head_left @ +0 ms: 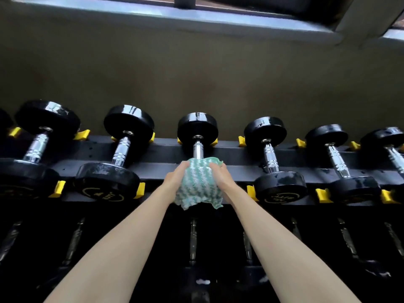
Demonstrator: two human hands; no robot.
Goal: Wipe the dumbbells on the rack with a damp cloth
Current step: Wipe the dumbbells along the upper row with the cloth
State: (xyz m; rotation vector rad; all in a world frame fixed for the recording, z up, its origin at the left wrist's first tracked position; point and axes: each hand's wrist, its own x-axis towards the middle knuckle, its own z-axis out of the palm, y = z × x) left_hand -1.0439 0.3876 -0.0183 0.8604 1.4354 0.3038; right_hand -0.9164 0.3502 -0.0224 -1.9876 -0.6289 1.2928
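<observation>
Hands, left (175, 178) and right (220, 174), press one cloth (197, 182) over dumbbell (197, 136).

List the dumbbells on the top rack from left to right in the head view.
Largest dumbbell → second dumbbell → cloth-covered dumbbell, both hands on its cloth → fourth dumbbell → fifth dumbbell → edge dumbbell.

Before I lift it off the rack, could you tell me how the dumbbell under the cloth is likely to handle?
The dumbbell is probably heavy for its size, given its thick black heads. Its chrome handle looks smooth, so it may be slippery if wet. The round heads would likely roll once clear of the yellow cradles. Both hands hold the cloth around its near end.
</observation>
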